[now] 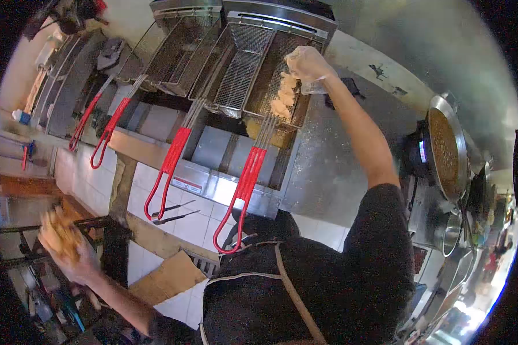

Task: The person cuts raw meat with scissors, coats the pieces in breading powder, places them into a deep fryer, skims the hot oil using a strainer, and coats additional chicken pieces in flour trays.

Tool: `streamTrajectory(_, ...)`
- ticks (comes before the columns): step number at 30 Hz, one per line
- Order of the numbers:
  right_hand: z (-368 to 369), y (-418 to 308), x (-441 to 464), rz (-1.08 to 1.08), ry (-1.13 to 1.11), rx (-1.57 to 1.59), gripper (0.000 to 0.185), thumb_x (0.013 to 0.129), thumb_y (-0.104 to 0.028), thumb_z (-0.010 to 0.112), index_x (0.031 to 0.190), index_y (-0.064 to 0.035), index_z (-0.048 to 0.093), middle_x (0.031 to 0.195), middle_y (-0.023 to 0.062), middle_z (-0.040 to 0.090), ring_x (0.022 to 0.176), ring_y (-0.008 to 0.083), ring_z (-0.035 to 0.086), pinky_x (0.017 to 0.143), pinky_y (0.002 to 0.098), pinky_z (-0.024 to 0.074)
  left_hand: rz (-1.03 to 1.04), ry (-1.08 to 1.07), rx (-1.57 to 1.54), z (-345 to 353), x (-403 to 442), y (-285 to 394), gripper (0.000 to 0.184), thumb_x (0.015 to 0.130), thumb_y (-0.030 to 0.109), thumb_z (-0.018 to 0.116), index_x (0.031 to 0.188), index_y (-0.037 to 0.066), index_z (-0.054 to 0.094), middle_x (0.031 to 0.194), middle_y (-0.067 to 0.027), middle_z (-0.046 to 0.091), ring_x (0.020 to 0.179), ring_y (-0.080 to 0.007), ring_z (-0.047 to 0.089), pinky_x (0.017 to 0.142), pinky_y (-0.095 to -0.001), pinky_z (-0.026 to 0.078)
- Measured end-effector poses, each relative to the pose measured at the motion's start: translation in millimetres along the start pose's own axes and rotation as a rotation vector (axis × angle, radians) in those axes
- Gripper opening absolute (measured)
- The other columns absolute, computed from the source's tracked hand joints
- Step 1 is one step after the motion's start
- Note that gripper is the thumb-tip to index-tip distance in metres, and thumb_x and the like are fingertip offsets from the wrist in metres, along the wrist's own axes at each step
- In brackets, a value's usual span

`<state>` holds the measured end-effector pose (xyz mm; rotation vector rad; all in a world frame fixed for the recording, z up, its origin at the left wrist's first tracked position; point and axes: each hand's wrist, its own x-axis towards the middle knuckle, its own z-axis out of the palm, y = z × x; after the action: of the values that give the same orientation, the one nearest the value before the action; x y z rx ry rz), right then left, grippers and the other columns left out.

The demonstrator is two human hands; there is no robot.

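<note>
My right hand (308, 64), in a clear glove, is closed over the rightmost fryer basket (263, 64). Several pale breaded pieces (284, 95) lie in a row in that basket, the top one right below my fingers. Whether the fingers grip a piece is hidden. Far to the left, away from the fryer, my left hand (75, 256) is raised and smeared by motion. A clump of golden breaded pieces (60, 234) rests in it, with the fingers curled around it.
More wire baskets (237, 72) with red handles (170, 164) reaching toward me sit on the fryer. A steel counter (339, 155) adjoins it on the right. Beyond stands a wide pan of brown liquid (443, 144). A dark rack (112, 247) and cardboard (170, 276) are at lower left.
</note>
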<state>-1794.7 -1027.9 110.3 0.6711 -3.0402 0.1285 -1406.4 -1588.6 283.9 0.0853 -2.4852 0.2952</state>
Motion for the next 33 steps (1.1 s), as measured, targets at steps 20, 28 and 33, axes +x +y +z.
streamTrajectory(20,45,-103,-407,1.193,0.937,1.668,0.034,0.087,-0.014,0.054,0.115,0.0056,0.053,0.114,0.0134,0.057,0.104,0.0191,0.055,0.087,0.0254,0.0441,0.688,-0.933,-1.679,287,277,524,0.02,0.086,0.027,0.055,0.086,0.008,0.051,0.075,-0.0067,0.053,0.089,-0.0318,0.061,0.072,-0.0406,0.048)
streamTrajectory(28,59,-133,-472,1.187,1.286,1.989,0.038,0.09,-0.01,0.051,0.124,0.0055,0.046,0.125,0.0148,0.051,0.111,0.0202,0.053,0.085,0.0233,0.0475,0.043,-0.863,-1.02,357,258,587,0.024,0.072,0.027,0.067,0.072,0.005,0.059,0.08,-0.0108,0.064,0.065,-0.025,0.063,0.056,-0.0342,0.05)
streamTrajectory(33,88,-130,-488,1.017,1.409,2.214,0.041,0.088,-0.004,0.051,0.128,0.004,0.044,0.126,0.0149,0.051,0.113,0.022,0.052,0.089,0.0224,0.0469,0.519,-0.563,-0.277,323,251,556,0.02,0.061,0.017,0.071,0.077,0.006,0.068,0.086,-0.0137,0.067,0.086,-0.0245,0.066,0.064,-0.0351,0.054)
